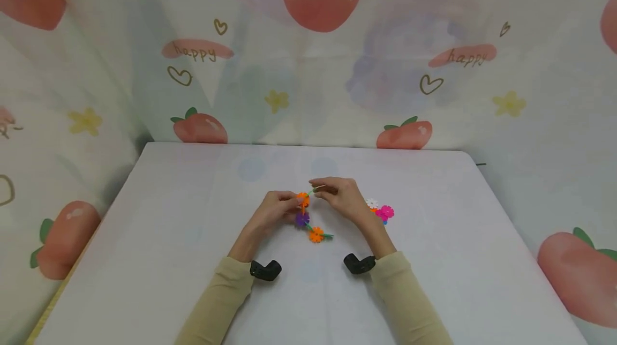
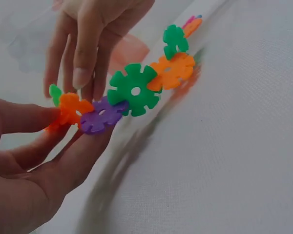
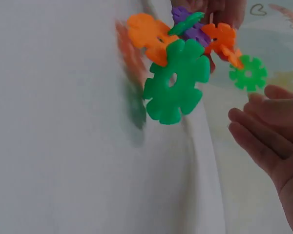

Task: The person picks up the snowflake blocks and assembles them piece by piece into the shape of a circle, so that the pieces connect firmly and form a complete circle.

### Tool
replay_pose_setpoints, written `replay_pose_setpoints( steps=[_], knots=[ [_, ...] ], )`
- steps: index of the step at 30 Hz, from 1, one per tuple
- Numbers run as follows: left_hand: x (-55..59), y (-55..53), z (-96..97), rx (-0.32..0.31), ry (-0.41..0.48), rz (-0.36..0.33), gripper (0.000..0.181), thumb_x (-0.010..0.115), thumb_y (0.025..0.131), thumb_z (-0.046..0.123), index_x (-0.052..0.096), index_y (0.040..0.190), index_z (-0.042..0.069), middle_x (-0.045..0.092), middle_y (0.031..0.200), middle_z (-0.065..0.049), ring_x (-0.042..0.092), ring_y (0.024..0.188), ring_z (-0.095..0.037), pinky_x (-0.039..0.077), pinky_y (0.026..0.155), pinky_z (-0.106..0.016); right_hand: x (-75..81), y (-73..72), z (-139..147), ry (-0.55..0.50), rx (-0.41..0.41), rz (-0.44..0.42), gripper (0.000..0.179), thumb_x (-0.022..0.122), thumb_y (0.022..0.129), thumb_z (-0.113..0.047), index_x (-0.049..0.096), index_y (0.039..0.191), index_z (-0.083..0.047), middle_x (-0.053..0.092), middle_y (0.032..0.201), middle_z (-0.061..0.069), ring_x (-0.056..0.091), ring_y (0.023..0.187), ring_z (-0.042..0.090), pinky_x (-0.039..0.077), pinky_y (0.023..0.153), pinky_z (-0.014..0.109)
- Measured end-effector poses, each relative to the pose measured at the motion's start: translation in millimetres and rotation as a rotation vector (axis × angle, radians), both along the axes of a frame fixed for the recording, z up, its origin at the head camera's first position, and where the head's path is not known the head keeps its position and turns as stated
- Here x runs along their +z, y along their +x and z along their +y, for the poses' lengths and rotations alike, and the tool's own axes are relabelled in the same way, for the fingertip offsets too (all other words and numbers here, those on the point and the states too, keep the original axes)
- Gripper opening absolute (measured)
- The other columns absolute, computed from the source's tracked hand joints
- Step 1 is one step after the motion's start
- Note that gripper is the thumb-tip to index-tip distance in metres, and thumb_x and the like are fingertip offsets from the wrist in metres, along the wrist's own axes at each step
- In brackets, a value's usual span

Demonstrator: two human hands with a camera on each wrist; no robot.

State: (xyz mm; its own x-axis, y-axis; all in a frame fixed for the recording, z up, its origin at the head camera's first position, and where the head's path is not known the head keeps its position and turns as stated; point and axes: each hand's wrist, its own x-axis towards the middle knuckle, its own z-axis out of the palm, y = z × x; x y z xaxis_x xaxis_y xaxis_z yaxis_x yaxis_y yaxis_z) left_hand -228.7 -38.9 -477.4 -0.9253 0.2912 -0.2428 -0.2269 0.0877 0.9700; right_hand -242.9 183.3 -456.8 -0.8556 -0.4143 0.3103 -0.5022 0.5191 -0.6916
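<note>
A chain of flower-shaped plastic discs hangs from my left hand (image 1: 276, 209), whose thumb and fingers pinch it at an orange disc (image 2: 74, 108). Beyond that come a purple disc (image 2: 103, 115), a dark green disc (image 2: 135, 90), another orange disc (image 3: 149, 36) and a green end disc (image 3: 178, 83). At the upper end of the chain sits a light green disc (image 3: 248, 73). My right hand (image 1: 343, 199) is beside it, fingers fairly straight and fingertips at its lower edge. Whether they touch it is hard to tell.
A small pile of loose discs, with pink (image 1: 385, 212) and white (image 1: 371, 203) ones, lies on the white table (image 1: 434, 280) near my right forearm. A printed curtain (image 1: 308, 77) hangs behind the table. Each wrist wears a black camera (image 1: 265, 270).
</note>
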Motion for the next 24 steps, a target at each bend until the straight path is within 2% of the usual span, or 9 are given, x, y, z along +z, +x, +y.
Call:
replay_pose_setpoints(
  steps=[2,4,8,13,17,24],
  knots=[
    [1.2,-0.5,-0.7,-0.004,0.014,-0.013,0.025,0.065,0.1,0.015,0.07,0.11,-0.007,0.075,0.105,-0.014,0.072,0.084,-0.015,0.062,0.082,-0.029,3.6,0.3,7,0.034,-0.039,-0.043,0.035,0.074,0.093,-0.003,0.071,0.128,-0.003,0.076,0.115,0.014,0.076,0.102,0.028,0.061,0.092,0.042],
    [3.6,-0.6,-3.2,0.0,0.023,-0.028,0.028,0.065,0.1,0.017,0.068,0.115,-0.006,0.074,0.11,-0.016,0.073,0.088,-0.017,0.062,0.087,-0.032,5.8,0.9,16,0.084,-0.069,-0.058,0.039,0.073,0.094,-0.004,0.068,0.132,-0.004,0.076,0.116,0.016,0.075,0.102,0.029,0.06,0.093,0.045],
    [6.9,-1.2,-10.0,-0.004,0.022,-0.056,0.041,0.066,0.101,0.024,0.063,0.131,-0.005,0.071,0.119,-0.019,0.074,0.094,-0.02,0.06,0.095,-0.037,6.9,4.2,38,0.184,-0.092,-0.071,0.037,0.073,0.094,-0.004,0.068,0.131,0.0,0.075,0.112,0.016,0.072,0.099,0.03,0.06,0.091,0.047],
    [8.7,-0.5,-14.9,-0.039,-0.008,-0.066,0.054,0.064,0.103,0.033,0.055,0.146,0.001,0.068,0.129,-0.019,0.074,0.093,-0.019,0.055,0.104,-0.04,4.9,9.1,64,0.272,-0.1,-0.066,0.03,0.073,0.093,-0.005,0.071,0.123,0.002,0.076,0.107,0.012,0.069,0.093,0.025,0.059,0.085,0.044],
    [7.6,0.4,-15.9,-0.064,-0.024,-0.057,0.051,0.064,0.103,0.031,0.056,0.148,0.007,0.064,0.134,-0.02,0.073,0.089,-0.017,0.056,0.102,-0.038,4.6,12.3,82,0.314,-0.106,-0.064,0.026,0.074,0.092,-0.005,0.073,0.117,0.003,0.076,0.103,0.012,0.067,0.087,0.023,0.059,0.08,0.042],
    [4.0,3.8,-16.3,-0.063,-0.017,-0.051,0.046,0.064,0.103,0.024,0.058,0.145,0.007,0.064,0.133,-0.022,0.072,0.093,-0.019,0.061,0.092,-0.035,7.9,17.8,107,0.361,-0.147,-0.152,0.022,0.077,0.09,-0.008,0.073,0.11,0.001,0.072,0.098,0.01,0.061,0.084,0.019,0.054,0.077,0.033]
  ],
)
